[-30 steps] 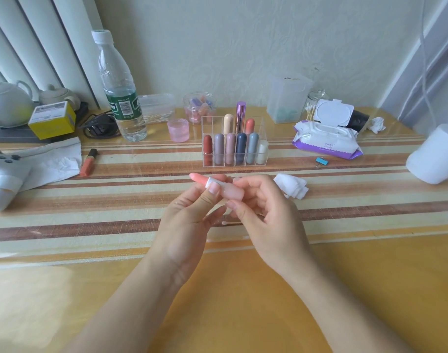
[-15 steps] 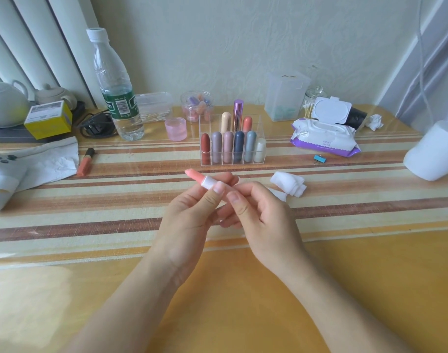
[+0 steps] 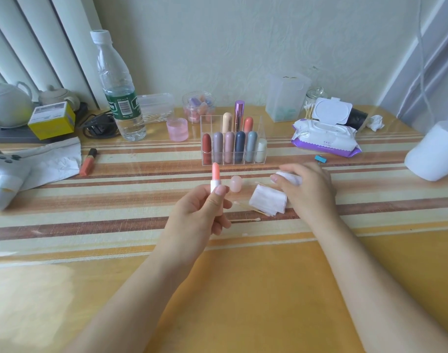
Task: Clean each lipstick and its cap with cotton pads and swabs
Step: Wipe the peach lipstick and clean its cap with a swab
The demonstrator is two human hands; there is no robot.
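Sitting at the striped table, I curl my right hand round a crumpled pad just beyond a folded cotton pad. My left hand grips the peach lipstick upright by its base. Its pink cap and a swab lie between my hands.

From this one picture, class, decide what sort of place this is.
Probably a home table used for makeup: a clear organiser of lipsticks, a wet-wipe pack, a teapot.
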